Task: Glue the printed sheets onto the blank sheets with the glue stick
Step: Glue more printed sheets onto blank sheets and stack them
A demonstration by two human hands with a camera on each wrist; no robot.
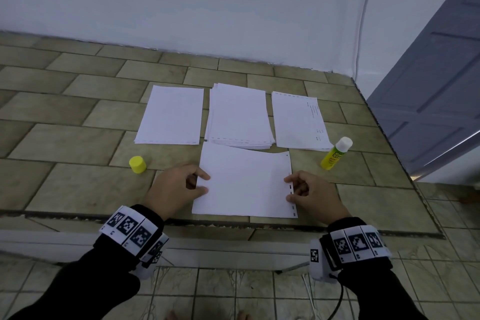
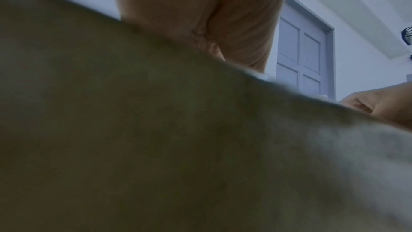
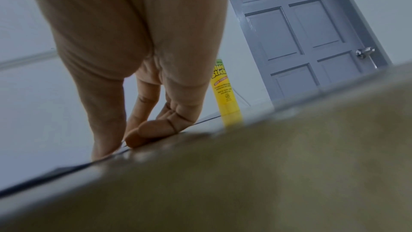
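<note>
Both hands on near sheet point(image 1: 245, 183): left hand point(image 1: 176, 184) pinching its left edge, right hand point(image 1: 310, 193) fingertips at its right edge, pinch or press unclear. Beyond sheet: three stacks point(image 1: 239, 117). Right: glue stick point(image 1: 335, 154), uncapped. Left: cap point(image 1: 137, 164). Wrist views mostly blurred counter point(image 1: 65, 138).

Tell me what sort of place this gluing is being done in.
Most likely a room in a home, at a built-in counter rather than an office desk. The work surface is tiled in brick-pattern stone-look tiles, the floor below is tiled too, and a grey panelled door with a round knob stands at the right.
</note>
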